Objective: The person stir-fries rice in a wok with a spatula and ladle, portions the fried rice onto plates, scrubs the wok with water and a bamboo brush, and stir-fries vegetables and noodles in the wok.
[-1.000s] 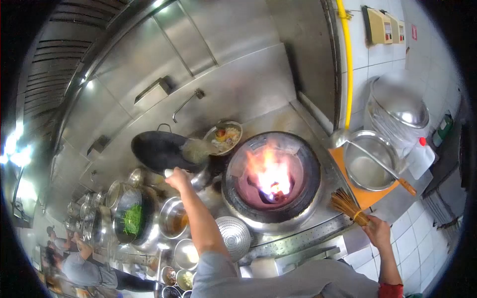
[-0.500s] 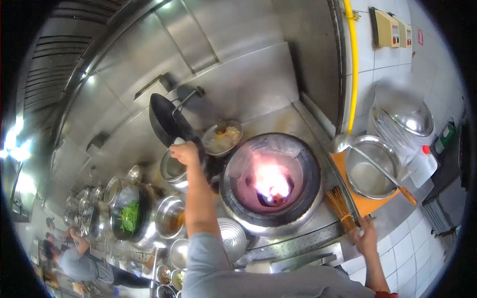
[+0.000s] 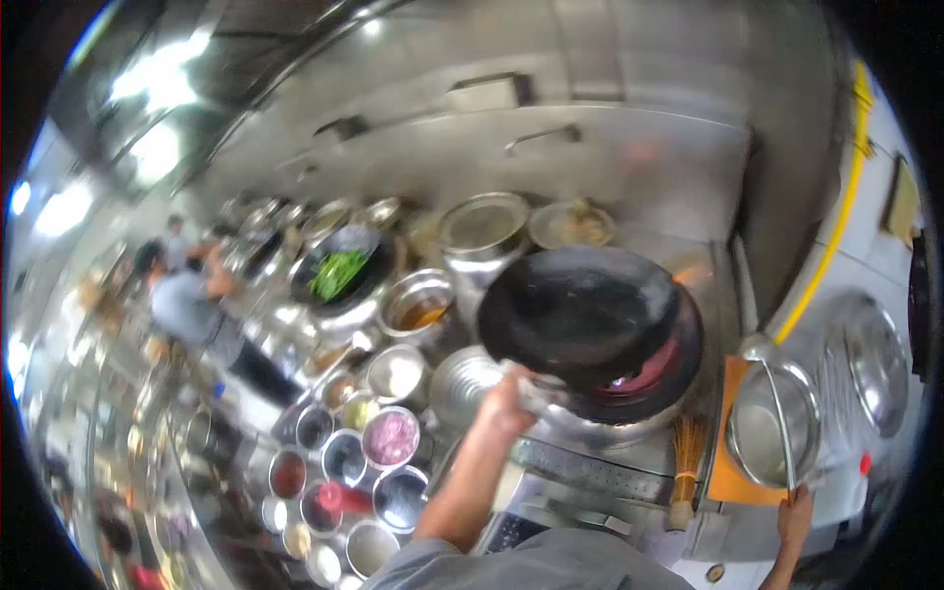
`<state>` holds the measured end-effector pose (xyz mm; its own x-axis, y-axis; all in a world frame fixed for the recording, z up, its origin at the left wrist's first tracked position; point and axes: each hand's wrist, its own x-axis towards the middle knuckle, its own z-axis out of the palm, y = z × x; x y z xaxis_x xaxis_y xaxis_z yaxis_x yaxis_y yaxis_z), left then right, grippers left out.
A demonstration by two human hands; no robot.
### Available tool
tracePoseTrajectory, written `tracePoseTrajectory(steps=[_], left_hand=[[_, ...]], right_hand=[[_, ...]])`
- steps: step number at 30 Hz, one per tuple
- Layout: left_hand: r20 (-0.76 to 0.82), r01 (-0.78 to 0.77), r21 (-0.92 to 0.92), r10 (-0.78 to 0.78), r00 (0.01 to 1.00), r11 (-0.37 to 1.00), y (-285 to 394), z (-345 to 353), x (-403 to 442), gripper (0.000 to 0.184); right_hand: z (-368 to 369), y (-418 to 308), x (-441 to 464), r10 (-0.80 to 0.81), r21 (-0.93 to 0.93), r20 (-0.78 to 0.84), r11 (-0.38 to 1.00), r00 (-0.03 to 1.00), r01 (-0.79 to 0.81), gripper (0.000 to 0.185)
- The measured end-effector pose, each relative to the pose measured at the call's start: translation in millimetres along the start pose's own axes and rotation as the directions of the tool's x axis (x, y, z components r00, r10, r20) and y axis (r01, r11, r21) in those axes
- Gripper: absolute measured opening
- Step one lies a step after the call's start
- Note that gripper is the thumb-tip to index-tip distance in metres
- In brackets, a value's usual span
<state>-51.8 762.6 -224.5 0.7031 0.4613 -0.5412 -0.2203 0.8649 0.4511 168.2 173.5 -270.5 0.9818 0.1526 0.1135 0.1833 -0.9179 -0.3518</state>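
Observation:
My left hand [image 3: 506, 403] is closed round the handle of a black wok [image 3: 575, 310], with a pale cloth [image 3: 541, 393] at the grip. The wok is over the round burner [image 3: 678, 369], covering much of it. At the lower right, my right hand [image 3: 795, 513] is closed on the handle end of a long ladle [image 3: 782, 418]. The ladle's bowl lies at the far rim of a metal pot [image 3: 737, 442]. Left of that pot, a bamboo wok brush [image 3: 685, 462] rests on the stove edge.
Several bowls of ingredients stand to the left, including one with sliced purple pieces [image 3: 390, 438]. Behind them is another wok with green vegetables [image 3: 339, 273]. A perforated strainer [image 3: 466, 385] lies beside my left forearm. Another person [image 3: 187, 305] works farther left.
My left hand has brought the wok down from the back wall to over the burner. My right hand has left the bamboo brush and now grips the ladle. The view has swung left.

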Motion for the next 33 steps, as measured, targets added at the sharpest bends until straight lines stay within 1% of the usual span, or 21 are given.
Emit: tracePoseTrajectory(steps=[2, 4, 6, 7, 9, 10, 12, 13, 16, 17, 18, 20, 21, 22, 23, 24, 26, 27, 30, 31, 33], left_hand=[[-0.052, -0.033, 0.037, 0.035, 0.998, 0.999, -37.5, 18.6, -51.3, 0.021], [-0.102, -0.017, -0.035, 0.013, 0.995, 0.999, -68.5, 13.7, -58.6, 0.017], [-0.020, -0.041, -0.009, 0.041, 0.999, 0.999, -107.2, 4.1, -50.4, 0.012], [0.061, -0.058, -0.056, 0.062, 0.996, 0.997, -122.1, 9.5, -43.0, 0.011], [-0.034, -0.272, 0.046, 0.274, 0.961, 0.961, -136.8, 26.2, -49.9, 0.009], [-0.088, -0.265, 0.084, 0.272, 0.958, 0.961, -151.3, 18.7, -22.9, 0.015], [-0.061, -0.201, 0.007, 0.201, 0.978, 0.980, -145.1, 26.4, -32.2, 0.023], [-0.059, -0.199, -0.032, 0.197, 0.979, 0.980, -143.4, 29.4, -29.1, 0.025], [-0.227, -0.245, 0.173, 0.281, 0.933, 0.954, -155.0, 37.1, -6.8, 0.024], [-0.093, -0.262, 0.107, 0.272, 0.958, 0.959, -167.7, 24.5, 22.2, 0.027], [-0.059, -0.269, 0.204, 0.286, 0.956, 0.941, -176.5, 15.0, 43.9, 0.029], [0.163, -0.113, 0.023, 0.108, 0.981, 0.993, -132.0, 24.6, -17.8, 0.030], [0.158, -0.096, 0.062, 0.086, 0.984, 0.993, -125.2, 17.9, -21.7, 0.029], [0.200, -0.018, 0.079, 0.002, 0.980, 0.997, -111.1, 13.2, -39.3, 0.030], [0.239, -0.020, 0.117, -0.009, 0.971, 0.993, -109.0, -8.9, -41.5, 0.034], [0.211, -0.075, 0.112, 0.050, 0.976, 0.991, -103.2, -15.4, -55.4, 0.041], [0.170, 0.071, 0.172, -0.101, 0.980, 0.983, -95.4, -63.7, -64.1, 0.045], [0.154, 0.009, 0.188, -0.039, 0.987, 0.982, -89.7, -77.4, -75.0, 0.049], [-0.023, -0.134, 0.321, 0.149, 0.989, 0.938, -87.1, -123.6, -88.9, 0.061], [-0.096, -0.167, 0.379, 0.218, 0.971, 0.910, -91.1, -139.5, -87.3, 0.065], [-0.182, -0.213, 0.572, 0.375, 0.909, 0.793, -106.0, -175.4, -73.0, 0.066]], right_hand=[[-4.2, -5.1, 10.2, -0.029, 0.008, 0.032, 1.000, 0.999, 0.029, 0.016], [35.7, 56.0, 48.0, -0.307, -0.012, 0.031, 0.951, 0.951, 0.308, 0.027], [-36.6, -92.6, 17.1, -0.171, 0.037, 0.244, 0.985, 0.954, 0.168, 0.036], [-41.7, -118.3, 24.4, -0.218, 0.086, 0.268, 0.976, 0.939, 0.202, 0.035], [-52.1, -168.8, 37.8, -0.290, 0.182, 0.305, 0.953, 0.907, 0.244, 0.033], [-59.5, -202.8, 44.2, -0.371, 0.390, 0.326, 0.891, 0.870, 0.234, 0.021], [-57.0, -274.5, 50.6, -0.474, 0.761, 0.289, 0.641, 0.831, 0.101, 0.021], [-41.1, -299.3, 65.3, -0.495, 0.893, 0.233, 0.449, 0.837, 0.017, 0.045], [-5.9, -416.3, 125.2, -0.675, 0.922, 0.358, 0.365, 0.645, -0.130, 0.046], [4.7, -455.0, 133.2, -0.703, 0.910, 0.393, 0.390, 0.593, -0.142, 0.047], [12.2, -492.2, 136.1, -0.722, 0.899, 0.415, 0.421, 0.554, -0.124, 0.047], [49.1, -562.7, 137.6, -0.661, 0.824, 0.372, 0.559, 0.651, 0.096, 0.037], [59.4, -591.8, 133.7, -0.715, 0.835, 0.335, 0.527, 0.614, 0.158, 0.031], [78.5, -625.1, 147.5, -0.701, 0.726, 0.438, 0.645, 0.563, 0.239, 0.038], [86.4, -651.8, 136.8, -0.657, 0.583, 0.390, 0.719, 0.645, 0.379, 0.031], [167.1, -675.6, 189.0, -0.729, 0.561, 0.251, 0.645, 0.637, 0.518, 0.024], [191.3, -696.1, 187.9, -0.832, 0.340, 0.163, 0.552, 0.530, 0.762, 0.022], [184.3, -705.7, 161.1, -0.723, 0.437, 0.156, 0.662, 0.673, 0.610, 0.022], [174.1, -719.4, 126.8, -0.617, 0.633, 0.352, 0.711, 0.704, 0.306, 0.018], [177.9, -729.1, 127.8, -0.617, 0.628, 0.448, 0.733, 0.647, 0.263, 0.008], [171.3, -732.6, 120.3, -0.585, 0.767, 0.641, 0.503, 0.497, -0.397, 0.010]])
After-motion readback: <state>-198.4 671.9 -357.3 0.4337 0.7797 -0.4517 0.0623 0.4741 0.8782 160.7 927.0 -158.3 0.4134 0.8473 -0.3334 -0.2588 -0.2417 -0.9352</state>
